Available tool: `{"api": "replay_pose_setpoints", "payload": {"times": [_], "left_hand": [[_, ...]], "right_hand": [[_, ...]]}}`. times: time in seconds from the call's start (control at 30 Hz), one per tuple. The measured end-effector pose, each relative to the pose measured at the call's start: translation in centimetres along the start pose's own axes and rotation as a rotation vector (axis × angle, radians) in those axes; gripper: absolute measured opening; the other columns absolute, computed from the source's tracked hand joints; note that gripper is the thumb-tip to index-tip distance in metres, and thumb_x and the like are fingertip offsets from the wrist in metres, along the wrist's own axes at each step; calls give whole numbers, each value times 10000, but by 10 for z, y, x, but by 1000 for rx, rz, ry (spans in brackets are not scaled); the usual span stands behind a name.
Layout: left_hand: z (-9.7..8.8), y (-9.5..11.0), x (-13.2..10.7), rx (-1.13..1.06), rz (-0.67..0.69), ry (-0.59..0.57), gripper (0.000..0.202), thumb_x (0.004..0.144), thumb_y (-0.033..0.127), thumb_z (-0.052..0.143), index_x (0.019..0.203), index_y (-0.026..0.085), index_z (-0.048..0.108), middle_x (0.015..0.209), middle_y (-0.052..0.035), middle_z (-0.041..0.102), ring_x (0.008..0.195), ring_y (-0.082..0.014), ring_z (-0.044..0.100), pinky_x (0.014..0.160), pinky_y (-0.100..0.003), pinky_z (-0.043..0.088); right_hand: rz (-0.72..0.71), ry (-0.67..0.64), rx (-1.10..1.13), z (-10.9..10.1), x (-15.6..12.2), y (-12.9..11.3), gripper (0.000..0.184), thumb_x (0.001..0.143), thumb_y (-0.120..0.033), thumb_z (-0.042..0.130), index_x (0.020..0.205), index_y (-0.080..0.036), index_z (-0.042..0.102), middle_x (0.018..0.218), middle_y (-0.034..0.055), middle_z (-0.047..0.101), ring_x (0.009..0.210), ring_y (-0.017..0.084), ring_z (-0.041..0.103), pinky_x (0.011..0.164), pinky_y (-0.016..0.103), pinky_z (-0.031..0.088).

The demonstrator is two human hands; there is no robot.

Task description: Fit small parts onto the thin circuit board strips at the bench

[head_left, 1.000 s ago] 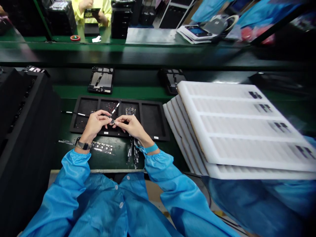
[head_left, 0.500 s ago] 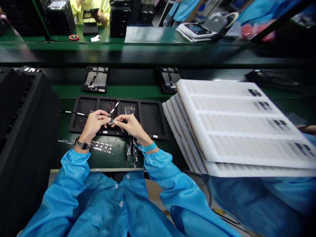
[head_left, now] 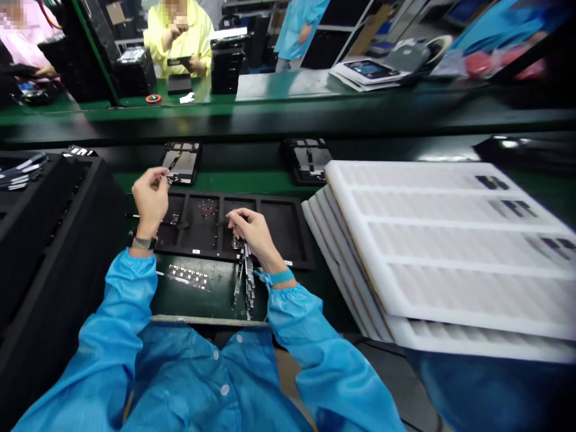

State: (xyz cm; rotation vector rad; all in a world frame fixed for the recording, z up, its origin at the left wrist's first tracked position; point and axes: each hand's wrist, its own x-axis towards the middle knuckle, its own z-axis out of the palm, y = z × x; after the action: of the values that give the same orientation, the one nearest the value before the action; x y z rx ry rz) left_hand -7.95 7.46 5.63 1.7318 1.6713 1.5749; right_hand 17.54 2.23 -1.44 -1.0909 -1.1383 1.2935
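My left hand is raised past the left end of the black compartment tray, in front of a flat device. Its thumb and fingertips are pinched on something small that I cannot make out. My right hand is over the third compartment, fingers drawn together beside small circuit boards; whatever its fingertips hold is hidden. Tiny reddish parts lie in the second compartment. Narrow strips hang over the tray's front edge below my right hand. A panel of small boards lies on the green bench.
Stacked white divided trays stand at the right, tall black foam trays at the left. A second flat device lies behind the tray. Across the raised green shelf, a person in yellow handles a dark flat part.
My hands were together over the tray on a small board with a strip; they have separated. The left rose up and left, the right moved right. The camera view has shifted.
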Motion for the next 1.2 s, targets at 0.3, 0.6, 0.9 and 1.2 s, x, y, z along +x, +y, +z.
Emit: {"api": "replay_pose_setpoints", "payload": {"times": [0.3,0.6,0.9,1.2], "left_hand": [[35,-37,88,940,192,-597,396,934,27,403,1113,49,755,1201,-281,728,1263,-382,602,1034,-461,417],[27,-54,91,854,77,-634,341,769,42,647,1065,103,806,1077,-201,780,1029,-334,695,926,-402,487],[-58,21,-13,158,21,-546,257,894,281,743,1124,186,808,1076,-87,793,976,-249,718,918,-344,538],[-49,22,-192,305,75,-895,330,931,202,731,1261,221,739,1389,-143,660,1326,-345,559,1123,-531,461]], "right_hand": [[19,-24,40,-3,9,6,304,789,-468,761,806,-169,710,619,-29,618,401,48,367,411,220,313],[2,-32,15,-8,14,12,233,807,-389,720,905,-178,708,682,-19,657,466,80,465,466,226,392],[-1,-94,85,-15,12,18,357,847,-415,776,1076,-205,601,1019,70,792,669,122,656,710,305,613],[19,-192,79,-12,6,17,462,788,-510,887,1020,-199,637,1035,105,812,803,192,765,720,343,661]]}}
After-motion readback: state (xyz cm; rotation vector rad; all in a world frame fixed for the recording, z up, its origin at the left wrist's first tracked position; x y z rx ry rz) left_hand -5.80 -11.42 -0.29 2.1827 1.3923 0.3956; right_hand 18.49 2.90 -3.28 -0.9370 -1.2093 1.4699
